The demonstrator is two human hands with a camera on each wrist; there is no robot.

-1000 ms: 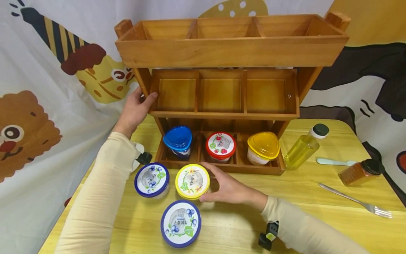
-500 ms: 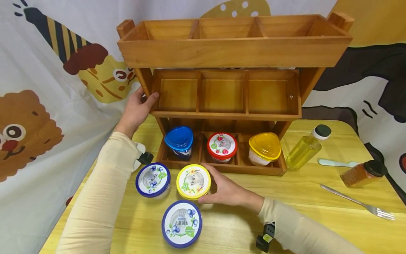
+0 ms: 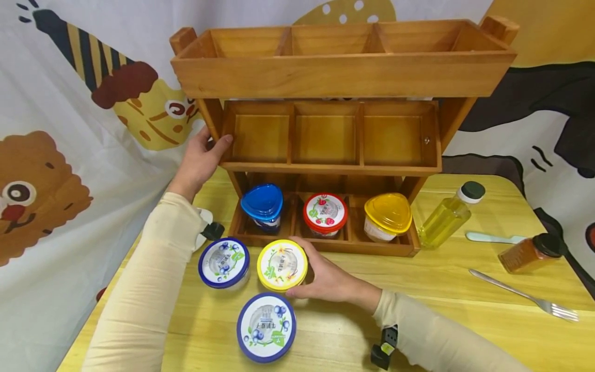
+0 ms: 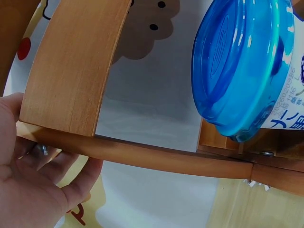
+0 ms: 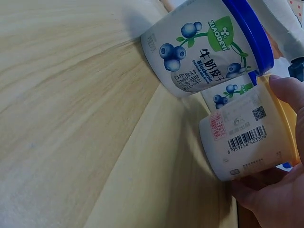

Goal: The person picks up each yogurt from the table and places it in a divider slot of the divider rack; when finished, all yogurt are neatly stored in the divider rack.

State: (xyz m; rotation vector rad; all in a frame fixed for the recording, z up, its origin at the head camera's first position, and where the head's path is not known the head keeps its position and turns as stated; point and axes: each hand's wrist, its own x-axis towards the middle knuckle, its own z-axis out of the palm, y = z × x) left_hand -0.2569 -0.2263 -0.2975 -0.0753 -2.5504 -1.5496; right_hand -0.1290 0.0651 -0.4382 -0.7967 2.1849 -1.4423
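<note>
My left hand [image 3: 197, 163] grips the left side post of a three-tier wooden rack [image 3: 344, 75]; in the left wrist view its fingers [image 4: 78, 183] curl round the rail. My right hand [image 3: 332, 279] holds a yellow-lidded yogurt tub [image 3: 282, 265] from its right side, thumb in front and fingers behind. That tub is upright, and its barcode side shows in the right wrist view. Next to it are a blue-lidded blueberry tub [image 3: 224, 262] on the left and a larger blueberry tub [image 3: 266, 328] in front.
The rack's bottom tier holds a blue-lidded cup [image 3: 262, 202], a red-lidded tub [image 3: 325, 213] and a yellow-lidded cup [image 3: 388, 214]. To the right are an oil bottle [image 3: 446, 217], a pale knife [image 3: 495, 237], a spice jar [image 3: 530, 254] and a fork [image 3: 525, 294].
The right wrist and forearm have shifted slightly left while that hand stays on the yellow-lidded tub. The left hand keeps its grip on the rack, and the tubs stay in place.
</note>
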